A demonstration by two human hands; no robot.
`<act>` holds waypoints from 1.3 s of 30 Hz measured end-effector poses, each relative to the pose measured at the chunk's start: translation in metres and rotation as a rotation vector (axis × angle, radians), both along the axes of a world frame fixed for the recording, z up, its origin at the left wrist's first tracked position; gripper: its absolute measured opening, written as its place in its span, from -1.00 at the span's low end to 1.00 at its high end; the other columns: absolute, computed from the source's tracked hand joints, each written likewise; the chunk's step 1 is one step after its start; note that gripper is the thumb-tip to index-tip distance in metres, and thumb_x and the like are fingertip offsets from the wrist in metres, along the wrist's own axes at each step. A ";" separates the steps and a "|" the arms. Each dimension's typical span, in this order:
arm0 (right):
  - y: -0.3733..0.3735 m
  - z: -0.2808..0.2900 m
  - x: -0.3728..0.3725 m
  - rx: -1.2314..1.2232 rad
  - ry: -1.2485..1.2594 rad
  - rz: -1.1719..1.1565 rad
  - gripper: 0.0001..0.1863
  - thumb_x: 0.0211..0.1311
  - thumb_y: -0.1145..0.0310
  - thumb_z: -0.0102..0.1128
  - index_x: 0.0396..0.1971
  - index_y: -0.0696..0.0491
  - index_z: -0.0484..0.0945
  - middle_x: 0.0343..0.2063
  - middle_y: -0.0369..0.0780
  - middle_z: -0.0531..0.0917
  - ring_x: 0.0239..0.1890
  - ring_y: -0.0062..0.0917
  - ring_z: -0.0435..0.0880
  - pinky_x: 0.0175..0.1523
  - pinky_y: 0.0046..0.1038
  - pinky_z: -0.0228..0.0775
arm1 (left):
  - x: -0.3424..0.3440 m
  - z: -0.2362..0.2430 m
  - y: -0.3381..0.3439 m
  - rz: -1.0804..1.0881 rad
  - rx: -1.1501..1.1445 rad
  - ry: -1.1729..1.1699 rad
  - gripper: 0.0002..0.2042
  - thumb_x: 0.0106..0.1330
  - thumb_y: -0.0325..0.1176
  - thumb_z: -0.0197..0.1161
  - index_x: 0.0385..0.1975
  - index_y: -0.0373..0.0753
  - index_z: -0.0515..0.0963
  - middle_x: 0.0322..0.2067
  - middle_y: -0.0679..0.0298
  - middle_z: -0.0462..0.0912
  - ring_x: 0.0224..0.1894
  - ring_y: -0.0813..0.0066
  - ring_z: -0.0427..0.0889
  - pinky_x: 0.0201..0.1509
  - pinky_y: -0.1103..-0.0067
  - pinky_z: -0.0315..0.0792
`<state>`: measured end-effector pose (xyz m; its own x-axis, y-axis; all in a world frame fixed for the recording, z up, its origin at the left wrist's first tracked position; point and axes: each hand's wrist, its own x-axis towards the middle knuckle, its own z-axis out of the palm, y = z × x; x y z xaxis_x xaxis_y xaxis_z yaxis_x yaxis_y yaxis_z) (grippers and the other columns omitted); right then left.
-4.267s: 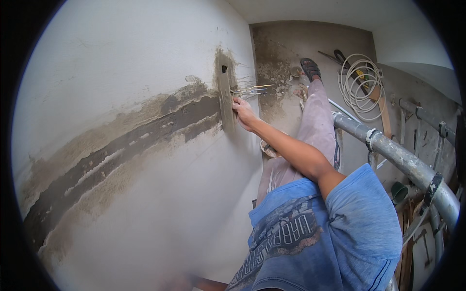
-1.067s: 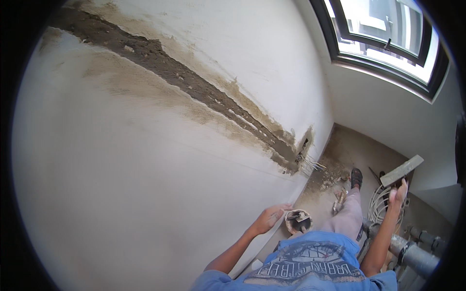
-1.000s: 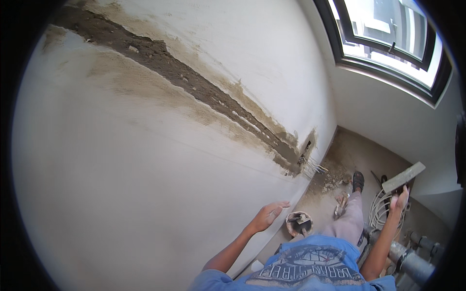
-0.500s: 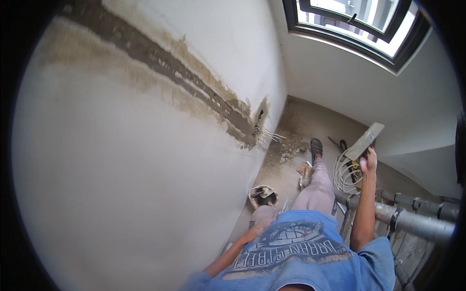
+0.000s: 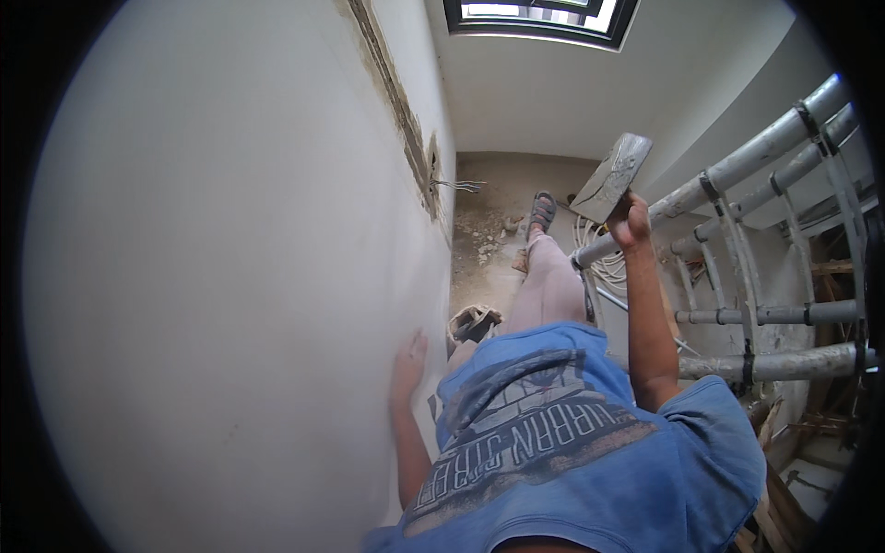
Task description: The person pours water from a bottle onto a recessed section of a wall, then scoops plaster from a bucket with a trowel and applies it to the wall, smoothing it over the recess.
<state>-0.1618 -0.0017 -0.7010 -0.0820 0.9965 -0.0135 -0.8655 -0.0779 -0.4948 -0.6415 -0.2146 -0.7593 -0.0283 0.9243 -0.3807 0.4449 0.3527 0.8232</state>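
My right hand (image 5: 631,221) is raised in front of me, closed round the grip of a plastering trowel (image 5: 616,175). The trowel's broad plate is smeared with grey plaster and tilts upward. On the other side, my left hand (image 5: 411,358) rests by the white wall (image 5: 230,276) with its fingers stretched out and nothing in them; it seems to touch the surface. A narrow groove (image 5: 392,83) with rough grey filling runs along this wall, ending near a box hole with loose wires (image 5: 461,186) sticking out.
A plaster-crusted bucket (image 5: 458,324) stands by my leg at the wall's foot. Rubble (image 5: 487,230) lies on the floor beyond. To the right run metal railing pipes (image 5: 687,195), a coil of pale cable (image 5: 606,268) and wooden boards (image 5: 784,502). A dark-framed window (image 5: 553,35) is ahead.
My view has swung, so the groove and window sit farther off. My left hand has gone from beside my thigh to the wall. The trowel stays in my right hand, now angled more upright.
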 end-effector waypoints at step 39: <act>-0.194 -0.330 -0.095 -1.060 0.277 -0.119 -0.62 0.31 0.37 -0.24 -0.01 0.26 0.42 -0.04 -0.05 0.56 0.01 -0.29 0.55 0.20 -0.27 0.32 | 0.105 -0.435 -0.051 0.047 -0.636 0.197 -0.66 0.20 -0.14 0.15 -0.25 -0.31 0.59 -0.27 -0.08 0.62 -0.15 -0.01 0.60 -0.05 0.33 0.42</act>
<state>-0.2568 -0.1953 -1.0313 -0.1190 0.4920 -0.8624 -0.9663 -0.2571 -0.0133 -0.5366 -0.2659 -1.1940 -0.1881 0.5170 -0.8351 0.5382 0.7655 0.3527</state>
